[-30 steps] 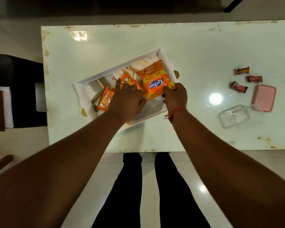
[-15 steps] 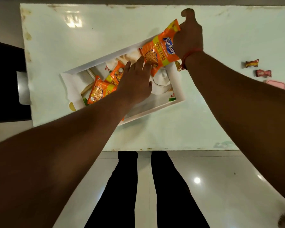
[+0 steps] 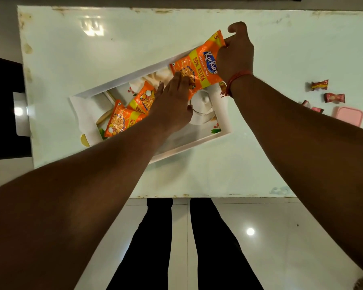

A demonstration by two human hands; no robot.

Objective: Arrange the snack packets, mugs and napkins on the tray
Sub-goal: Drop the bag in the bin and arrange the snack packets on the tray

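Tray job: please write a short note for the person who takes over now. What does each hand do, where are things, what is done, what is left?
Right hand grips the big snack packet over the tray's far right corner.
Left hand, fingers straight, touches that packet's near end.
Done: two smaller packets lie in the tray, by a white mug.
Left: set down the held packet. Napkins cannot be told for sure.

Three snack packets [image 3: 197, 65], one mug [image 3: 201, 107], three candies [image 3: 319, 85].
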